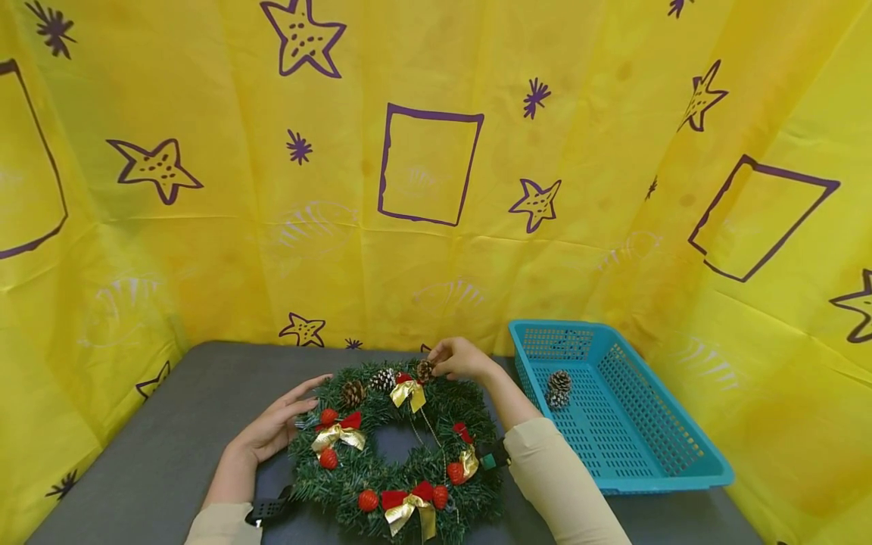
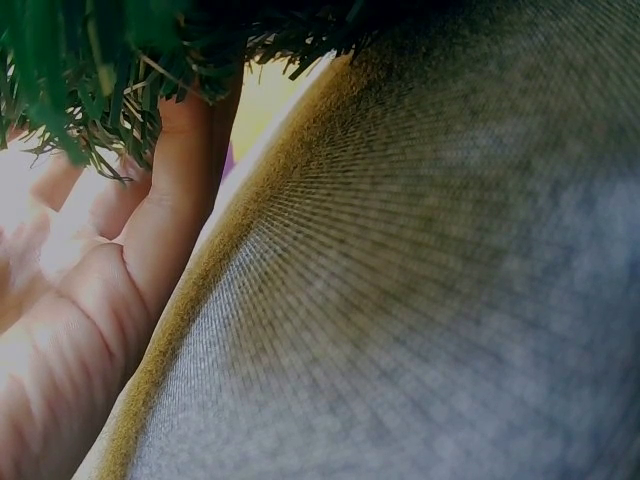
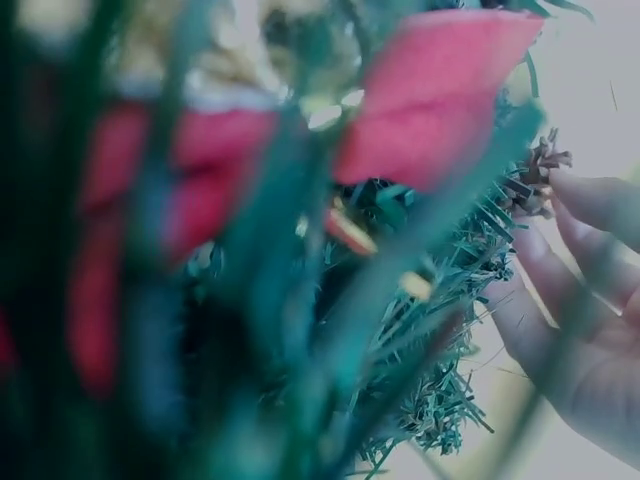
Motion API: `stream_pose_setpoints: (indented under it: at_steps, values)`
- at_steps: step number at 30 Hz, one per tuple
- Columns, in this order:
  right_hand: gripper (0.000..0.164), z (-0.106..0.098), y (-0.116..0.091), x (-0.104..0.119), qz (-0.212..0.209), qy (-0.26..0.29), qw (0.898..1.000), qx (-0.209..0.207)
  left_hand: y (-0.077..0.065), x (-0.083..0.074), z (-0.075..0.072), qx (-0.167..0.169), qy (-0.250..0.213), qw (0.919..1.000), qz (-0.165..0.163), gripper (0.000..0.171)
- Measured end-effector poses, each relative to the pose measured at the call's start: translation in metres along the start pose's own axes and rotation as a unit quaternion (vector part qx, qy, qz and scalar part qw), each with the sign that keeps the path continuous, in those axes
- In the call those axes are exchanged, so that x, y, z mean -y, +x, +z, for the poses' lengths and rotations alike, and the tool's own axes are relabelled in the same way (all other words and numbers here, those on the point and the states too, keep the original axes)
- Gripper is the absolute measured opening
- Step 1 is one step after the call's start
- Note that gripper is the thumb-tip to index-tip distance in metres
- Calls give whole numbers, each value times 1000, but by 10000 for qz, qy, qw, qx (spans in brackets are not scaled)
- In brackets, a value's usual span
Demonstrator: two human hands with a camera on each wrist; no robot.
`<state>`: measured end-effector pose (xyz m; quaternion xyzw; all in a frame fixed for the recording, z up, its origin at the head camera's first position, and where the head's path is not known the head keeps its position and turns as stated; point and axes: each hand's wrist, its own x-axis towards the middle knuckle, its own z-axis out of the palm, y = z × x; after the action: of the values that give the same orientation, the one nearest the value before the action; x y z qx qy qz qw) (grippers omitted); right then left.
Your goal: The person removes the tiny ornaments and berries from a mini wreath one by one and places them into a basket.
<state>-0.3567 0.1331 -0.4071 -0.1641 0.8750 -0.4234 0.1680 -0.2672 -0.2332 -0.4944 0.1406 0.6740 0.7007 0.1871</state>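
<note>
Two hands are at a green wreath [image 1: 341, 484], lower centre of the frame, on the grey worktop [image 1: 163, 424]. The right hand [image 1: 465, 359] has its grip pinching a pinecone [image 1: 425, 370] at the wreath's top; the left hand [image 1: 274, 424], grip loose, fingers extended, touches its left edge. Lower right, a blue basket [image 1: 630, 435] holds what look like two pinecones [image 1: 559, 387].

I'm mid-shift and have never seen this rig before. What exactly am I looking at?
There's no machine here: a person works with a bare left hand and right hand. The wide picture comes from the head, looking forward and down; the other two come from the left and right wrists. On the dark table lies a green wreath with bows, beside a blue basket containing two loose cones. The right hand pinches a pine cone at the wreath's far side; the left touches its left edge.
</note>
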Motion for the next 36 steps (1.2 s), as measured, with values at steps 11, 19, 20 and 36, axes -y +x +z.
stream_pose_setpoints:
  at_steps: [11, 19, 20, 36]
  values:
    - [36, -1, 72, -87, -533, -167, 9973, 477, 0, -2, 1, 16, 33, 10000, 32, 61]
    - [25, -1, -22, 24, -103, -44, 9999, 99, 0, -3, 2, 13, -49, 10000, 7, 61]
    - [24, 0, -25, 28, -71, -73, 9999, 59, 0, -3, 2, 20, -38, 10000, 2, 61]
    - [33, -15, -26, 31, -160, 106, 9998, 102, 2, 1, -2, 15, 90, 10000, -15, 60]
